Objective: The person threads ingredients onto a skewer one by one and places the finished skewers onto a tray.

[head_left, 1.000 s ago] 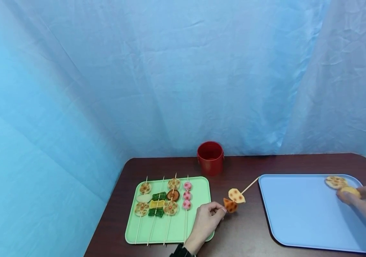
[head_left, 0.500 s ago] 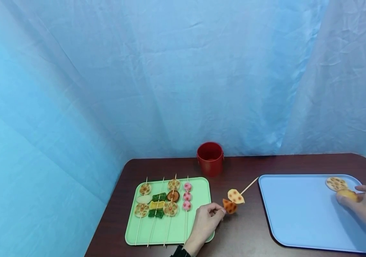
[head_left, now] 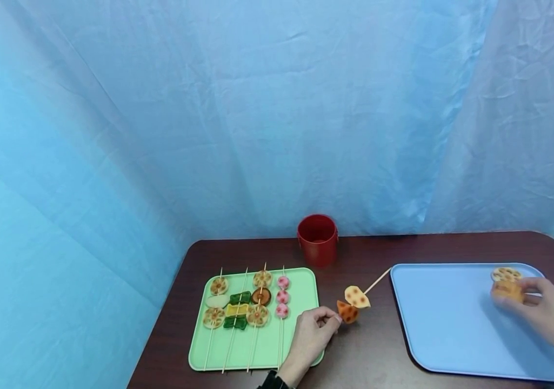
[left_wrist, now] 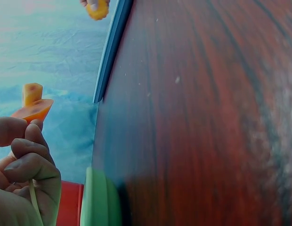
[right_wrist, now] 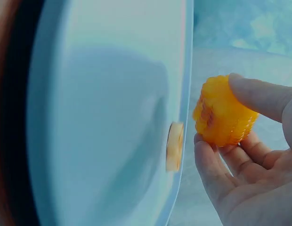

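At the table's middle my left hand (head_left: 312, 334) pinches a wooden skewer (head_left: 378, 281) just below an orange spotted wedge (head_left: 347, 312). Above that wedge a pale spotted slice (head_left: 356, 297) is threaded on, and the bare tip points up and right. In the left wrist view the skewer's lower end (left_wrist: 35, 201) runs out below the curled fingers. Over the blue tray (head_left: 447, 324), my right hand (head_left: 551, 313) grips a yellow corn piece (right_wrist: 226, 113) between thumb and fingers. Behind the corn, a lotus root slice (head_left: 506, 273) lies near the tray's far right corner.
On the left, a green tray (head_left: 306, 281) bears several loaded skewers with lotus root, green and yellow pieces, a mushroom slice and pink balls (head_left: 282, 296). A red bucket (head_left: 319, 251) stands behind it at the table's back edge. Blue cloth (head_left: 277, 119) hangs behind the table.
My right hand has moved left over the blue tray, lifting and turning the corn piece. My left hand and its skewer have stayed nearly still.
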Demonstrator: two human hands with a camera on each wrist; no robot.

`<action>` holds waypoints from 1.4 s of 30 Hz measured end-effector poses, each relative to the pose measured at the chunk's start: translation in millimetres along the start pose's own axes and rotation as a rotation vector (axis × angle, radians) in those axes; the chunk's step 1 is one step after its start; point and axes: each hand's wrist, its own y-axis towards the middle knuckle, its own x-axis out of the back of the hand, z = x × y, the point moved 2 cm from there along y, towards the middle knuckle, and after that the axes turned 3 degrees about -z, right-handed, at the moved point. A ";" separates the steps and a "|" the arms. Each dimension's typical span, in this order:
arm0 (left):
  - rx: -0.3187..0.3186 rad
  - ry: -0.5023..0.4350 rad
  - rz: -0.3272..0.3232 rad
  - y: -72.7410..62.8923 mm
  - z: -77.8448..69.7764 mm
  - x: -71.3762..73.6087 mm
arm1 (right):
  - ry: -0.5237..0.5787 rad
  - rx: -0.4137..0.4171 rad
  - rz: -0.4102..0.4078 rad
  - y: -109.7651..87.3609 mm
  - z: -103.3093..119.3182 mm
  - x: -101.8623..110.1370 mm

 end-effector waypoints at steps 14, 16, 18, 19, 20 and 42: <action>0.027 -0.022 0.010 -0.5 0.2 -0.5 | 0.145 0.120 0.141 -12.0 48.0 -9.9; 0.028 -0.022 0.010 -0.6 0.5 -0.2 | 0.187 0.099 0.171 -13.1 54.5 -12.9; 0.030 -0.022 0.011 -0.6 0.6 0.0 | 0.234 0.067 0.213 -13.8 60.6 -15.4; 0.031 -0.023 0.013 -0.6 0.6 0.0 | 0.268 0.050 0.234 -14.3 63.5 -17.4; 0.033 -0.023 0.014 -0.6 0.5 0.0 | 0.307 0.033 0.247 -15.4 66.6 -19.9; -0.030 0.014 0.071 -4.9 -2.4 -1.7 | 1.016 -0.177 0.512 -28.4 100.5 -46.7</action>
